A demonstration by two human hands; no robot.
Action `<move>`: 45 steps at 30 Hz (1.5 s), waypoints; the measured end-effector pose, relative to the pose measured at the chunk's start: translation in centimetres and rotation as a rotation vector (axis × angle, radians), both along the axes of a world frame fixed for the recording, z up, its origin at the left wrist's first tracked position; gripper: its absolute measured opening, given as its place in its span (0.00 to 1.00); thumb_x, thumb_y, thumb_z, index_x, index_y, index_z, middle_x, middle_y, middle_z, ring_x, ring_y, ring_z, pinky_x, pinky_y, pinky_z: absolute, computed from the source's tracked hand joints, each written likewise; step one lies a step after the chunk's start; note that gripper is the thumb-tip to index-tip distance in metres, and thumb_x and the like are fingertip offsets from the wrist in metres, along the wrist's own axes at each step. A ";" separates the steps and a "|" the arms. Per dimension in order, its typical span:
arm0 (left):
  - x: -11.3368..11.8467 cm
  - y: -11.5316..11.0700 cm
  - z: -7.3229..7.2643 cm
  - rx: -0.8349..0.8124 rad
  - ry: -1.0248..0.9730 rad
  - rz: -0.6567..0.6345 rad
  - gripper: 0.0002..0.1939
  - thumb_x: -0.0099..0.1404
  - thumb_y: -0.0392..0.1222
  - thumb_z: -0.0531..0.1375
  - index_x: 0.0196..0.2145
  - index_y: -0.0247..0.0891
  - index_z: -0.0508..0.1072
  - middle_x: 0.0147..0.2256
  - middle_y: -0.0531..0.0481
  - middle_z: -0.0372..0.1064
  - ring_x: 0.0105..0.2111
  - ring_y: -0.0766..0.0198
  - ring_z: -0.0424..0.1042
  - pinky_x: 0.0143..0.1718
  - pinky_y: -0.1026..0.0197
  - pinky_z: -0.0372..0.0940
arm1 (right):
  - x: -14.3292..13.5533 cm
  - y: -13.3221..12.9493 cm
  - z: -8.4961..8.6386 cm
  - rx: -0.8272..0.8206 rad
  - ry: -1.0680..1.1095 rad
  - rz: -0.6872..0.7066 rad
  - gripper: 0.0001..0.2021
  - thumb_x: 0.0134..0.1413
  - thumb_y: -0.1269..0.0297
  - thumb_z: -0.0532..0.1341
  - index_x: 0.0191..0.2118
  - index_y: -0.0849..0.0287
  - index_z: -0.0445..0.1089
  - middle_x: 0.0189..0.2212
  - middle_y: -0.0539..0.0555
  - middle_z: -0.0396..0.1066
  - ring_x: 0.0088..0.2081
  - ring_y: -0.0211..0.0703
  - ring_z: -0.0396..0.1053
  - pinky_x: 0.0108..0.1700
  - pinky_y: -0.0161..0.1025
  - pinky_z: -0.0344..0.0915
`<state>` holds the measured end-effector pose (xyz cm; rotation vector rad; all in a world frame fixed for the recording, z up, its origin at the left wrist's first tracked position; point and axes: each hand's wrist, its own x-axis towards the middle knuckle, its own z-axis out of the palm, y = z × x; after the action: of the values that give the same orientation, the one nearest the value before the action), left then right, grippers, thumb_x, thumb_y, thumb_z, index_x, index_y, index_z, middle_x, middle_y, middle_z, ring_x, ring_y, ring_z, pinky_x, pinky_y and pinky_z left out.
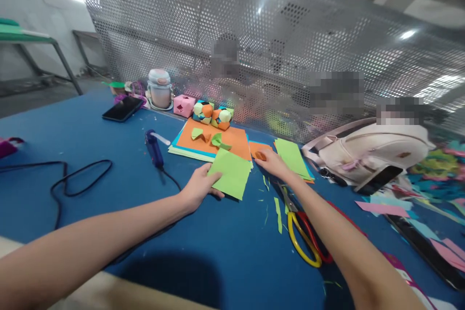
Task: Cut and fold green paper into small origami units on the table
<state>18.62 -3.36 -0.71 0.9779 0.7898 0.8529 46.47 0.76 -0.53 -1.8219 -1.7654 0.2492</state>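
Note:
My left hand grips a light green paper sheet at its left edge, thumb on top and fingers beneath. To its right, my right hand has its fingers closed on an orange piece of paper lying by the stack; its fingertips are partly hidden. Behind the green sheet lies a paper stack with orange on top, bearing two small folded paper pieces. Scissors with one yellow and one red handle lie under my right forearm, beside thin green paper strips.
Paper-covered balls, a pink paper box and a lidded cup stand along the mesh panel. Left are a phone and a blue corded glue gun. Right are green sheets, a pale backpack and paper scraps.

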 end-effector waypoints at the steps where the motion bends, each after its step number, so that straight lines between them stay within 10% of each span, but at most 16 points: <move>1: 0.0 0.0 0.0 -0.013 -0.010 0.005 0.09 0.57 0.35 0.59 0.37 0.32 0.66 0.35 0.44 0.70 0.28 0.63 0.72 0.19 0.63 0.72 | 0.0 0.3 -0.5 -0.009 -0.018 0.005 0.14 0.60 0.60 0.57 0.49 0.59 0.66 0.48 0.56 0.67 0.45 0.44 0.68 0.45 0.48 0.67; 5: 0.0 0.2 0.0 -0.040 -0.047 0.026 0.09 0.57 0.35 0.61 0.36 0.32 0.66 0.36 0.43 0.70 0.29 0.62 0.73 0.19 0.62 0.72 | -0.1 0.6 -1.1 0.023 -0.054 -0.044 0.14 0.60 0.60 0.57 0.49 0.59 0.66 0.48 0.56 0.67 0.43 0.43 0.69 0.44 0.46 0.68; 12: 0.5 -0.2 0.6 -0.210 -0.106 0.183 0.08 0.57 0.30 0.58 0.36 0.32 0.65 0.40 0.39 0.71 0.32 0.60 0.75 0.25 0.60 0.74 | -3.6 -3.7 2.8 0.369 -0.028 -0.152 0.18 0.61 0.55 0.49 0.32 0.62 0.69 0.27 0.54 0.73 0.30 0.44 0.70 0.33 0.40 0.64; 20: 1.2 -2.8 1.0 -0.251 -0.277 0.033 0.11 0.57 0.30 0.57 0.39 0.35 0.70 0.40 0.43 0.73 0.35 0.62 0.74 0.34 0.60 0.72 | -12.3 -11.6 1.9 0.549 -0.438 0.449 0.07 0.56 0.73 0.56 0.35 0.60 0.71 0.38 0.58 0.76 0.39 0.45 0.73 0.43 0.42 0.65; 32: 1.2 -3.6 0.6 -0.349 -0.278 -0.061 0.08 0.59 0.41 0.56 0.36 0.36 0.70 0.34 0.47 0.73 0.33 0.64 0.72 0.31 0.64 0.67 | -11.8 -12.5 -0.3 0.647 -0.603 0.602 0.08 0.56 0.74 0.57 0.39 0.63 0.72 0.43 0.61 0.75 0.48 0.51 0.69 0.50 0.46 0.66; 45: 1.2 -3.7 0.7 -0.299 -0.274 -0.027 0.07 0.59 0.38 0.59 0.36 0.37 0.71 0.34 0.48 0.73 0.31 0.66 0.72 0.27 0.67 0.67 | -12.5 -13.1 1.5 0.637 -0.380 0.510 0.11 0.55 0.70 0.59 0.45 0.60 0.68 0.43 0.58 0.74 0.48 0.49 0.69 0.47 0.46 0.64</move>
<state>19.80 -7.09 0.02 0.5912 0.6436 0.7982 33.97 -12.32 0.99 -0.9930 -2.2179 -0.4529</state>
